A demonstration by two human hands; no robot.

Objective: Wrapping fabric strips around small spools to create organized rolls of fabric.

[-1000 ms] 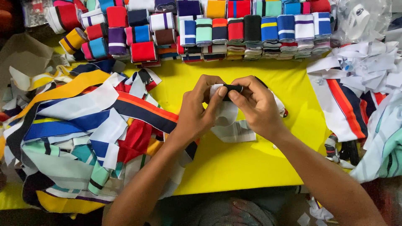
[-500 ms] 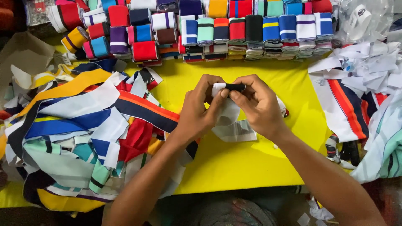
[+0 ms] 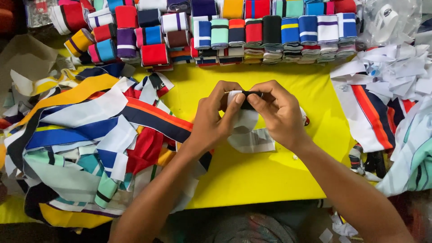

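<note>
A heap of striped knit strips [image 3: 90, 148] is seen at left, a white band with black edge [image 3: 243, 118] is pinched above the yellow table [image 3: 270, 180] between left hand [image 3: 213, 119] and right hand [image 3: 279, 114], white pieces [image 3: 396, 72] at right.

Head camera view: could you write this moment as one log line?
left hand: pinches white-and-black strip | right hand: pinches same strip | surface: yellow table | left: loose strip pile
</note>
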